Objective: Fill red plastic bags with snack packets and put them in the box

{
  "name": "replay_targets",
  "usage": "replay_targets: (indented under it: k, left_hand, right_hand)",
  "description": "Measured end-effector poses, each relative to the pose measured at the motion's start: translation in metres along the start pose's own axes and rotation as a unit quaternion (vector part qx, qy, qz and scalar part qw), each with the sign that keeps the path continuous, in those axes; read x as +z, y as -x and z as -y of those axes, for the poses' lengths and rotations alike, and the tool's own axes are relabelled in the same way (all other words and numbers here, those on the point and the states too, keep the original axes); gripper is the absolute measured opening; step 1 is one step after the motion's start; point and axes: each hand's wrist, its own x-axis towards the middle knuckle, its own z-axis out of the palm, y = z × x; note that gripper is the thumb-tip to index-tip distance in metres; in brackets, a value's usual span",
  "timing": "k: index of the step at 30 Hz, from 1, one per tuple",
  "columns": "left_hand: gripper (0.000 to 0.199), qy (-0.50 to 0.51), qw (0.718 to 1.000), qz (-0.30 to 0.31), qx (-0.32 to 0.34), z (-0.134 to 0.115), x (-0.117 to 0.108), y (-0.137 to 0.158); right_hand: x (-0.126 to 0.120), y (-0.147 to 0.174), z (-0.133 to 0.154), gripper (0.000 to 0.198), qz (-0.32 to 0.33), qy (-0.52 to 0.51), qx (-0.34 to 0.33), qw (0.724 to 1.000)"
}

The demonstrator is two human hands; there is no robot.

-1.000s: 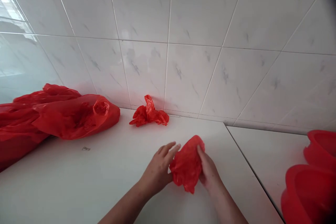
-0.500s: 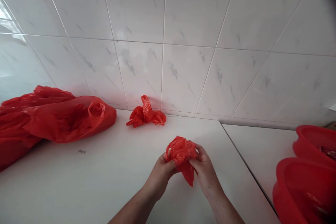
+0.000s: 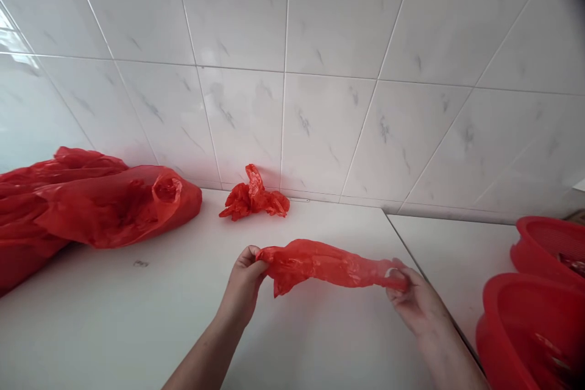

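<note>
A thin red plastic bag (image 3: 320,263) is stretched sideways between my two hands, above the white tabletop (image 3: 183,323). My left hand (image 3: 247,277) pinches its left end between thumb and fingers. At the other end, my right hand (image 3: 409,295) is closed around the bag's narrow part, slightly blurred. A loose corner of the bag hangs down near my left hand. Farther back, a crumpled red plastic bag (image 3: 254,195) lies by the wall, apart from both hands.
A big bundle of red plastic bags (image 3: 109,201) lies on the left side. At the right stand two red plastic baskets, a front one (image 3: 498,317) and a rear one (image 3: 525,237), with partly visible contents. Behind rises a white tiled wall (image 3: 329,128); a seam splits the tabletop.
My hands have moved apart, left hand leftward and right hand rightward. The bag, bunched up between them before, is now drawn out long.
</note>
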Motion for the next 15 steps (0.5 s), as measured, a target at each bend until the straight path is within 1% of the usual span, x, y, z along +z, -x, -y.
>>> replay_targets:
  k: [3, 5, 6, 7, 8, 9, 10, 11, 12, 13, 14, 15]
  left_hand:
    - [0.013, -0.091, 0.995, -0.028, 0.027, 0.005, 0.006, 0.0]
    - [0.016, -0.121, 0.991, -0.036, 0.035, 0.008, 0.011, 0.001]
    - [0.018, -0.127, 0.991, -0.039, 0.035, 0.01, 0.013, 0.002]
    - [0.019, -0.13, 0.99, -0.037, 0.033, 0.011, 0.015, 0.003]
    - [0.019, -0.132, 0.99, -0.031, 0.03, 0.013, 0.018, 0.004]
    - [0.017, -0.138, 0.99, -0.024, 0.027, 0.014, 0.02, 0.005]
    - [0.014, -0.149, 0.988, -0.019, 0.024, 0.014, 0.022, 0.006]
    - [0.009, -0.165, 0.986, -0.016, 0.021, 0.015, 0.024, 0.007]
    - [0.006, -0.185, 0.982, -0.017, 0.019, 0.015, 0.026, 0.008]
    - [0.007, -0.207, 0.978, -0.019, 0.015, 0.015, 0.028, 0.008]
    - [0.01, -0.229, 0.973, -0.022, 0.011, 0.015, 0.031, 0.009]
    - [0.012, -0.245, 0.969, -0.023, 0.006, 0.015, 0.033, 0.01]
  right_hand:
    - [-0.002, 0.009, 0.017, 0.026, -0.001, -0.029, 0.0, 1.0]
    - [-0.003, 0.018, 0.028, 0.032, 0.034, -0.009, -0.021, 0.999]
    - [-0.003, 0.024, 0.032, 0.038, 0.049, 0.019, -0.043, 0.998]
    - [-0.002, 0.032, 0.034, 0.042, 0.047, 0.056, -0.081, 0.994]
    - [-0.001, 0.04, 0.035, 0.044, 0.02, 0.097, -0.138, 0.985]
    - [0.002, 0.05, 0.035, 0.045, -0.023, 0.143, -0.21, 0.967]
    - [0.007, 0.06, 0.032, 0.042, -0.072, 0.195, -0.291, 0.934]
    - [0.013, 0.07, 0.027, 0.038, -0.105, 0.252, -0.368, 0.889]
    - [0.021, 0.08, 0.021, 0.033, -0.1, 0.311, -0.429, 0.842]
    - [0.03, 0.087, 0.014, 0.027, -0.058, 0.369, -0.465, 0.803]
    - [0.039, 0.092, 0.006, 0.021, 0.006, 0.422, -0.472, 0.774]
    - [0.049, 0.095, -0.003, 0.017, 0.075, 0.465, -0.456, 0.755]
